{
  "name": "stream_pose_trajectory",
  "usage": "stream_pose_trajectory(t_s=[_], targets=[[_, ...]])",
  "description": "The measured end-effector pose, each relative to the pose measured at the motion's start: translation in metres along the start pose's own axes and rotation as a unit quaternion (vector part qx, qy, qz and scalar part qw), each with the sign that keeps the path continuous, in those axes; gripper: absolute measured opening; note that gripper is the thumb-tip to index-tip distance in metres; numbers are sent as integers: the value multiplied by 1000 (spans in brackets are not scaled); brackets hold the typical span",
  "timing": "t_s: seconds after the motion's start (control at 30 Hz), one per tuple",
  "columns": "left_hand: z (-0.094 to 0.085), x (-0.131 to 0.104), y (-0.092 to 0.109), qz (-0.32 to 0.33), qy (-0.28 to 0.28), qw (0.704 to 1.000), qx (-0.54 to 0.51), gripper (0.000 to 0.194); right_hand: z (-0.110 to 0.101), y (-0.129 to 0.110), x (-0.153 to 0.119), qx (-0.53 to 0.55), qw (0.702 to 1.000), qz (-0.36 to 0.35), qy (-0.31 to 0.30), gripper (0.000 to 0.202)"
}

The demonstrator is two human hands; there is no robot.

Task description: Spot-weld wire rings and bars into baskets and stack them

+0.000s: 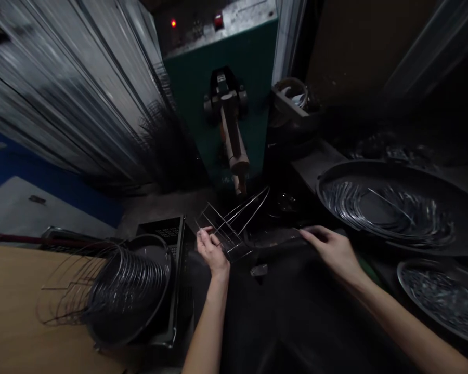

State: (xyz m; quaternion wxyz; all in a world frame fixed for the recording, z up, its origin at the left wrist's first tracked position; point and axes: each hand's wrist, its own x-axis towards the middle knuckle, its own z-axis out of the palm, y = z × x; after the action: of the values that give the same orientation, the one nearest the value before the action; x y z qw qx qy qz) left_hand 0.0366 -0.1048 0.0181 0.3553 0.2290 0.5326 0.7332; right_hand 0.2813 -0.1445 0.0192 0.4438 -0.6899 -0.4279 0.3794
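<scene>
My left hand is closed around one side of a wire frame, made of thin crossed metal rods with a long bent loop. The loop reaches up and right, just below the copper-coloured tip of a welding machine's arm. To the right, my right hand is pinched, with thumb and forefinger together. Something thin seems to stick out from those fingertips, too small and dark to name. That hand is apart from the frame, near a large round pan of bent wires.
A green machine cabinet with a lit red lamp stands ahead. At lower right is a bowl of small metal pieces. On the left, a basin holds a coil of wire rings beside a wooden surface.
</scene>
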Motion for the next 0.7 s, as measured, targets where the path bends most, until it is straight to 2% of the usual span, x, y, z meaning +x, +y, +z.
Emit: stream_pose_trajectory(t_s=[0.07, 0.13, 0.23, 0.3, 0.37, 0.7], targets=[[2, 1, -1, -11, -3, 1000, -8, 38, 37, -32, 16, 139, 989, 34, -26, 38], [2, 3, -1, -23, -5, 1000, -12, 39, 68, -55, 28, 260, 962, 73, -38, 37], [1, 10, -3, -30, -2, 999, -10, 39, 93, -71, 33, 391, 910, 126, -66, 37], [-2, 16, -5, -28, -4, 1000, 0, 39, 98, -74, 32, 437, 884, 149, -79, 38], [-5, 22, -7, -29, -10, 999, 16, 39, 99, -76, 30, 454, 874, 155, -84, 40], [-7, 31, -10, -33, -24, 998, 39, 42, 99, -89, 27, 453, 868, 190, -71, 34]])
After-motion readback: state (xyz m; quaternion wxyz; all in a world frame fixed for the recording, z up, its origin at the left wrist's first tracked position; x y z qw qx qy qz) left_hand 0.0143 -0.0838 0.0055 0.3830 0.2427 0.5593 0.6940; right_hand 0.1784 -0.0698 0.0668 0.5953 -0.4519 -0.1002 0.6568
